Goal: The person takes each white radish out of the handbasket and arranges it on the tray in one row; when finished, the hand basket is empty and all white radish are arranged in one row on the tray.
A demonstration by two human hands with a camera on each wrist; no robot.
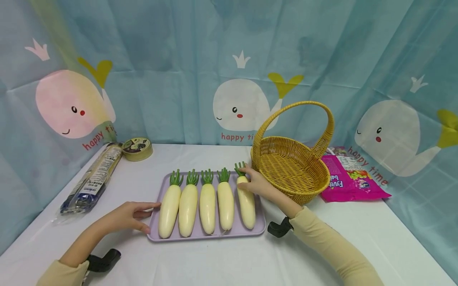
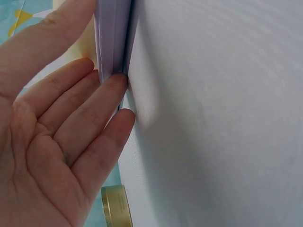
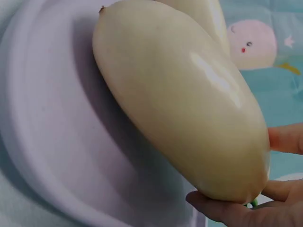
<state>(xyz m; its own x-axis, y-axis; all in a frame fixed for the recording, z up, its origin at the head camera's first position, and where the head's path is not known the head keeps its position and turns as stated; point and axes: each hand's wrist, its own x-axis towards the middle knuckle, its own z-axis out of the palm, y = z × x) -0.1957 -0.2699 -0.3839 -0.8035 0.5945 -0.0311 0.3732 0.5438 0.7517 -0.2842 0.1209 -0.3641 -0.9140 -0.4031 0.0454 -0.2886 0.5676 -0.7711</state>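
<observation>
Several white radishes with green tops lie side by side on a lilac tray (image 1: 236, 235). My right hand (image 1: 258, 183) grips the rightmost radish (image 1: 247, 208) near its leafy end. In the right wrist view that radish (image 3: 180, 99) fills the middle, with thumb and fingers around its upper end. At the tray's left side is my left hand (image 1: 129, 216), fingers extended towards the rim beside the leftmost radish (image 1: 169, 212). The left wrist view has its fingertips (image 2: 118, 82) right at the tray's edge (image 2: 112, 38), the thumb spread apart.
A yellow wicker basket (image 1: 318, 190) with a tall handle stands behind my right forearm. Beyond it lies a pink snack bag (image 1: 348, 178). On the left are a clear-wrapped long package (image 1: 94, 178) and a round gold tin (image 1: 137, 149). A blue curtain (image 1: 161, 79) hangs behind the white table.
</observation>
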